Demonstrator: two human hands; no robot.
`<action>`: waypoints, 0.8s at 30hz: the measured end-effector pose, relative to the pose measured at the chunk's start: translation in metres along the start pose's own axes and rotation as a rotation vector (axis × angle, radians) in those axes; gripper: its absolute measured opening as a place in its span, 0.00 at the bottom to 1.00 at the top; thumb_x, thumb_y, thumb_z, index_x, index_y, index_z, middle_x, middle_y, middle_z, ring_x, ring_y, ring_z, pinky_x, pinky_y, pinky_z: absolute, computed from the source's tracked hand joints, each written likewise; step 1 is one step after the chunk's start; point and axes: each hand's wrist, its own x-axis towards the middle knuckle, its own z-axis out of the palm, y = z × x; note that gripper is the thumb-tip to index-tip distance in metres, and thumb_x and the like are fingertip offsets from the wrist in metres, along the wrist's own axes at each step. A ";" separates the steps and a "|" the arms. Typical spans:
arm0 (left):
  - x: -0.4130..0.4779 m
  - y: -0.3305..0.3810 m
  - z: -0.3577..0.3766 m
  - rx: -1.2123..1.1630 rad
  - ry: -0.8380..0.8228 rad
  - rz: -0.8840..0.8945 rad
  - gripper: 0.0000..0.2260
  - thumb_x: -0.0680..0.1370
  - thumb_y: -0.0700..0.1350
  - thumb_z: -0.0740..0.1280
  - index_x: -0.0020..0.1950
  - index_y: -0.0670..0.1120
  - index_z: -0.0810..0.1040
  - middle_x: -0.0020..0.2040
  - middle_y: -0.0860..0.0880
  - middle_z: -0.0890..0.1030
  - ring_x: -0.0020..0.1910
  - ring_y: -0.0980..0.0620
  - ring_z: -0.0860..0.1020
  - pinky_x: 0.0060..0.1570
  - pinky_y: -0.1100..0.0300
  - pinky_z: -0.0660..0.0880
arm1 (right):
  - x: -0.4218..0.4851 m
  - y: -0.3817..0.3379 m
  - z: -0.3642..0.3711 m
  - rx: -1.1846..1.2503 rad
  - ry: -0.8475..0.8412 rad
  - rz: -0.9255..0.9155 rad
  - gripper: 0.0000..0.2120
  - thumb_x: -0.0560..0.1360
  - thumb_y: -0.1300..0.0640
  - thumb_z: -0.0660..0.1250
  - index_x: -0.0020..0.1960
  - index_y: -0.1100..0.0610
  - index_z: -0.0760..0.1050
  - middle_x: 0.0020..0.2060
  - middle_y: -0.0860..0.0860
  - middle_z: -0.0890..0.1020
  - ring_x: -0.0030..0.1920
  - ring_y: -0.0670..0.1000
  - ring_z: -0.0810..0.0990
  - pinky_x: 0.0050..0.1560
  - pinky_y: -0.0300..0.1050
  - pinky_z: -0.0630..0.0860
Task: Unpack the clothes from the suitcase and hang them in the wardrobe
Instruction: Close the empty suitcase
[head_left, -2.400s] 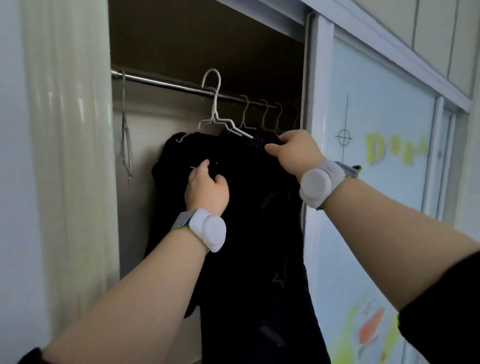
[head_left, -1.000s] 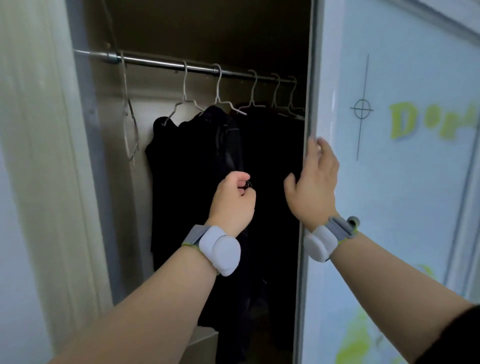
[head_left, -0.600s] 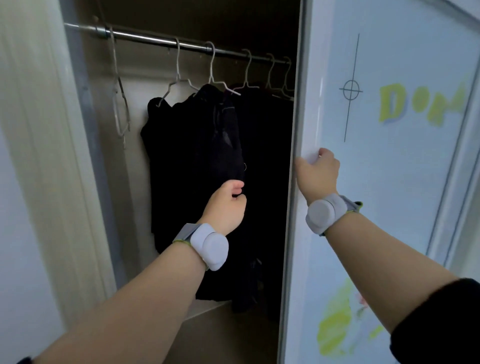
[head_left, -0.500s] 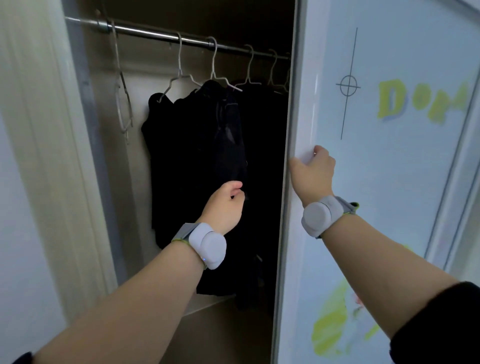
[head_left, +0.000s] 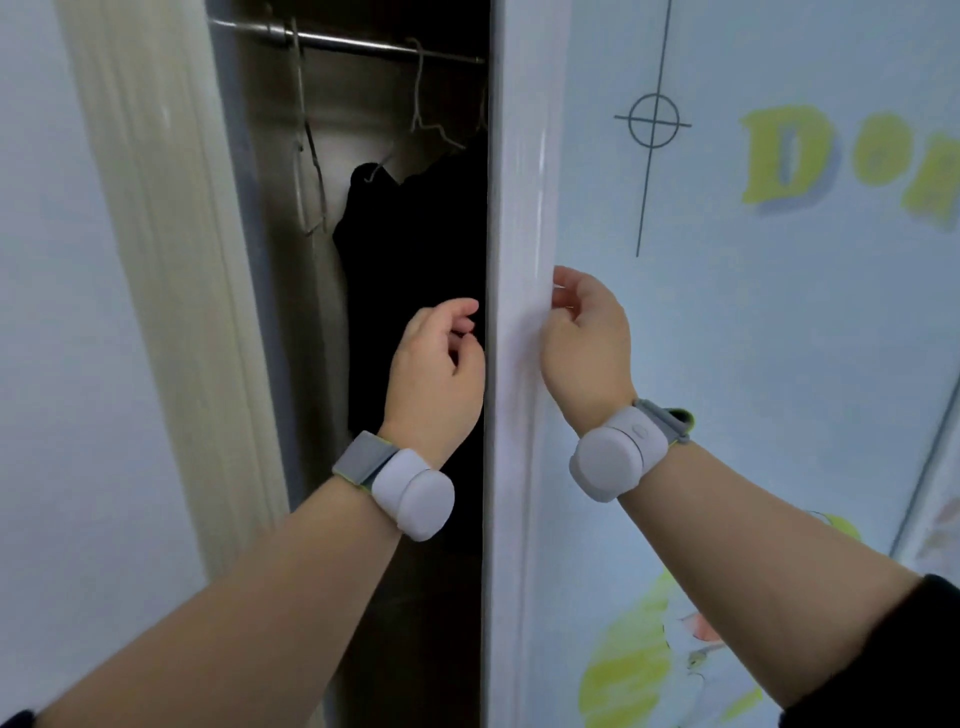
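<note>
The left hand (head_left: 434, 364) hangs in the narrow gap of the wardrobe (head_left: 298, 374), its fingers loosely curled and holding nothing. It is just in front of the black clothes (head_left: 410, 249), and whether it brushes the cloth cannot be told. The right hand (head_left: 587, 343) is on the other side of the sliding door (head_left: 514, 218), level with the left. Its fingers are curled onto the door's white edge strip, with the fingertips against it. Both forearms reach forward and up, and each wrist carries a pale rounded wrist device (head_left: 410, 491) on a grey strap.

Inside the wardrobe, the black clothes hang from a wire hanger (head_left: 423, 111) hooked on the metal rail (head_left: 363, 44). The door's edge hides their right part. To their left an empty hanger (head_left: 306, 156) dangles from the same rail, close to the wardrobe's side wall.

The door face is pale blue, with a thin crosshair mark (head_left: 653, 120) and yellow letters (head_left: 784, 156) higher up. A yellow-green drawing (head_left: 623, 670) sits near its foot.
</note>
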 end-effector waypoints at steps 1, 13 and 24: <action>0.000 0.002 -0.006 0.046 0.008 0.057 0.15 0.77 0.39 0.59 0.64 0.43 0.75 0.54 0.50 0.74 0.48 0.62 0.73 0.53 0.71 0.69 | -0.002 -0.002 0.005 0.021 -0.011 -0.011 0.25 0.68 0.60 0.52 0.62 0.56 0.74 0.53 0.53 0.80 0.53 0.52 0.79 0.59 0.54 0.75; -0.012 -0.001 -0.063 0.895 0.186 0.455 0.21 0.71 0.39 0.61 0.63 0.43 0.77 0.70 0.43 0.71 0.71 0.44 0.61 0.70 0.43 0.56 | -0.022 -0.026 0.051 0.116 -0.195 -0.088 0.26 0.68 0.58 0.51 0.61 0.56 0.77 0.52 0.53 0.82 0.54 0.52 0.80 0.60 0.52 0.76; -0.018 -0.010 -0.095 1.163 0.091 0.413 0.23 0.71 0.42 0.60 0.67 0.44 0.74 0.72 0.47 0.70 0.73 0.44 0.62 0.69 0.38 0.50 | -0.035 -0.042 0.066 0.038 -0.226 -0.194 0.19 0.74 0.65 0.55 0.59 0.56 0.79 0.50 0.53 0.82 0.53 0.51 0.78 0.56 0.37 0.71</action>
